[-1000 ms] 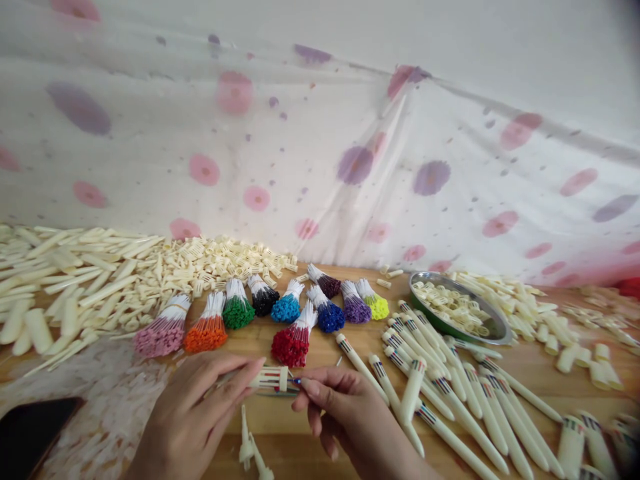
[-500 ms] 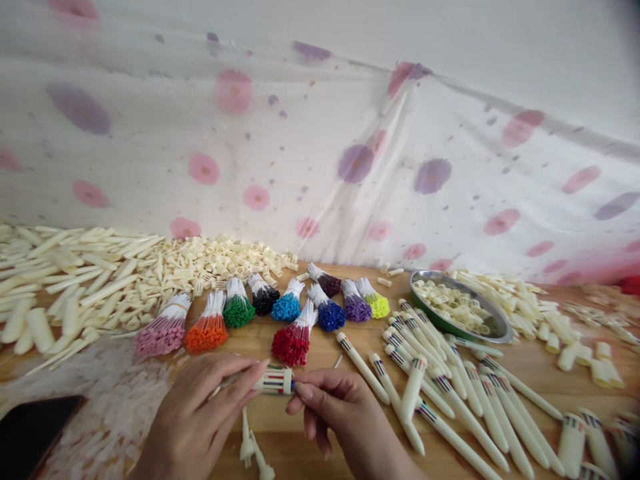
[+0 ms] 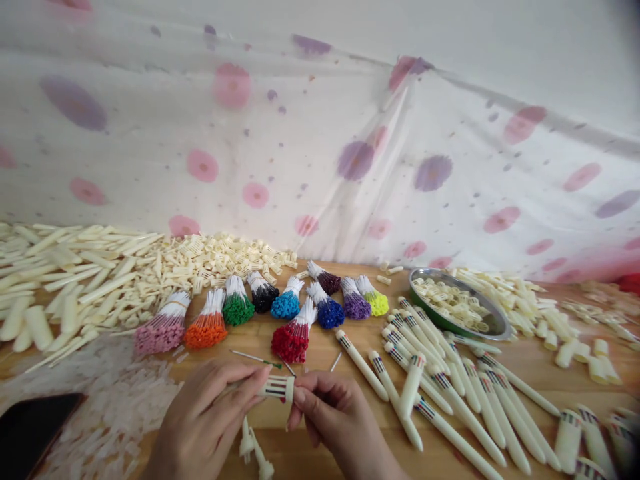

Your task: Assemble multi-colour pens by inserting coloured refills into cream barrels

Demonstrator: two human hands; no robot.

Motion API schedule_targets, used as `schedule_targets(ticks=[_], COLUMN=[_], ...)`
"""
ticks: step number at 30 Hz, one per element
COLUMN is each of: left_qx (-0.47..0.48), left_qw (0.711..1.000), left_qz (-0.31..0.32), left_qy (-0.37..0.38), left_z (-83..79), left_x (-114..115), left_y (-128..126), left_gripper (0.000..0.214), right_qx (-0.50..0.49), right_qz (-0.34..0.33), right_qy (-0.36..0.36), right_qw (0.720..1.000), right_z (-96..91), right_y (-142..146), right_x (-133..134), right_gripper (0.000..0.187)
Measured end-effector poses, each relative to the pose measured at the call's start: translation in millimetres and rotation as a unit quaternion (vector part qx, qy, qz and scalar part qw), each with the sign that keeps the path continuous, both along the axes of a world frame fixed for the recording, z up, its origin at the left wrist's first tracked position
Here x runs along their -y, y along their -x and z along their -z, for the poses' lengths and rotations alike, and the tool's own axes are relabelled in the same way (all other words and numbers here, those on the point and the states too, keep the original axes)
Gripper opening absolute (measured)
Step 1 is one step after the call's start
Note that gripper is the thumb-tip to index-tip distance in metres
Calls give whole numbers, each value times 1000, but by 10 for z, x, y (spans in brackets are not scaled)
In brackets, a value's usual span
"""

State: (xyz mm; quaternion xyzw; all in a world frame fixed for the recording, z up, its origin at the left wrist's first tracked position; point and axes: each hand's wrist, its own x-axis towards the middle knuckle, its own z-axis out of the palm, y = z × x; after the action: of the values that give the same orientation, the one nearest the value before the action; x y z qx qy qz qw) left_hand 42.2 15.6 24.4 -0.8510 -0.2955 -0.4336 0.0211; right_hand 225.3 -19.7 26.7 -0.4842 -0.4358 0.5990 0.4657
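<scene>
While 2 hands meet low over the wooden table (image 3: pixel 530 365), the left hand (image 3: pixel 210 417) pinches a cream pen barrel (image 3: pixel 277 387) and the right hand (image 3: pixel 333 413) closes fingertips on its striped end. It looks like light, stiff, slippery plastic, best gripped around the middle.

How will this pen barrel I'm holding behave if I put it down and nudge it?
The pen barrel looks round and smooth, so it would probably roll on the flat wooden table. Slim plastic, so likely light and stiff.
</scene>
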Motion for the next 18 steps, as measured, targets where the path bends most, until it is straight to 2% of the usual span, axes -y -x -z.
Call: schedule_targets(ticks=[7, 13, 18], left_qx=[49, 94, 96], left_qw=[996, 985, 984], left_qz=[11, 45, 58], left_qy=[67, 136, 142], left_z=[59, 28, 14], left_x=[11, 1, 21], left_y=[-25, -85, -96], left_gripper=[20, 20, 17], right_qx=[78, 173, 296], right_qz=[-21, -117, -152], right_qy=[-112, -179, -257], right_qw=[990, 961, 907], right_z=[160, -12, -129], right_y=[-14, -243, -355], right_x=[24, -57, -73], right_gripper=[46, 35, 27])
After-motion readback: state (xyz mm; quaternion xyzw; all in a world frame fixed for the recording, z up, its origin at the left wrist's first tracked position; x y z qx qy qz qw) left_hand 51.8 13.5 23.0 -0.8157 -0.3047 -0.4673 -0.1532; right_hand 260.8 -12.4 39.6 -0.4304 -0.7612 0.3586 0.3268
